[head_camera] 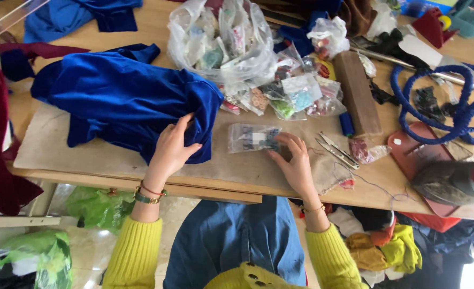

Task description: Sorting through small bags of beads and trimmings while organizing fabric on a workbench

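My left hand (171, 150) rests on the near edge of a blue velvet cloth (119, 96) bunched on the wooden table (108, 160), fingers spread over the fabric. My right hand (295, 160) lies flat on the table with its fingertips touching a small clear plastic bag (253, 138) of dark beads. Both sleeves are yellow knit. Small metal snips (337, 151) lie just right of my right hand.
A big clear bag (221, 43) full of small bead packets stands at the back. Beside it lie loose packets (296, 96), a wooden block (357, 91) and a blue thread spool (346, 124). Blue cord (451, 101), a red tray (408, 155) and an iron (453, 182) sit right.
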